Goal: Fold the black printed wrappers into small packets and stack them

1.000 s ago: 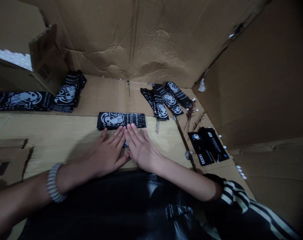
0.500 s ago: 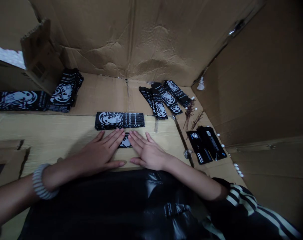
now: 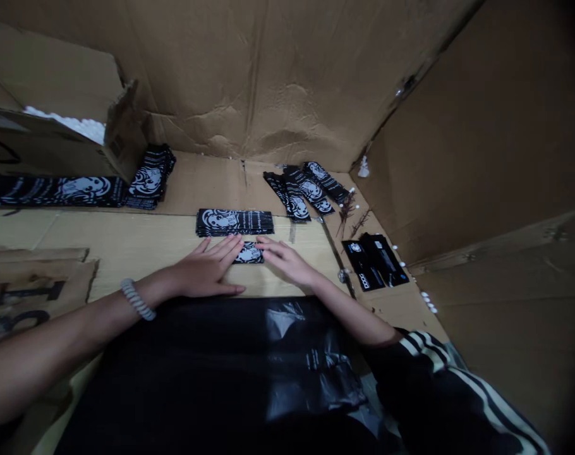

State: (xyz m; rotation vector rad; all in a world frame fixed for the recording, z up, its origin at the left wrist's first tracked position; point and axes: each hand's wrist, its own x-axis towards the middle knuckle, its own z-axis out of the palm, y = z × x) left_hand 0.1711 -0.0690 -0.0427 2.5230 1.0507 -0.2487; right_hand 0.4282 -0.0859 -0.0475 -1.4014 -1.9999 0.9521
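A black packet with a white swirling print lies flat on the tabletop. My left hand rests on its left end, fingers stretched out and thumb apart. At the packet's right end is my right hand, tilted on its side with fingers extended. Whether those fingertips touch the packet or hover just over it I cannot tell. Just beyond both hands sits a neat stack of similar black packets. The left end of the packet is hidden under my left fingers.
Fanned black packets lie farther back, right of centre. Two plain black packets and brown twigs are on the right. A cardboard box with white beads stands back left, beside more packets. Black plastic covers the near side.
My right hand has lifted and turned from lying flat, uncovering more of the packet. The left hand stays flat on it. The view has shifted, showing more of the box at left.
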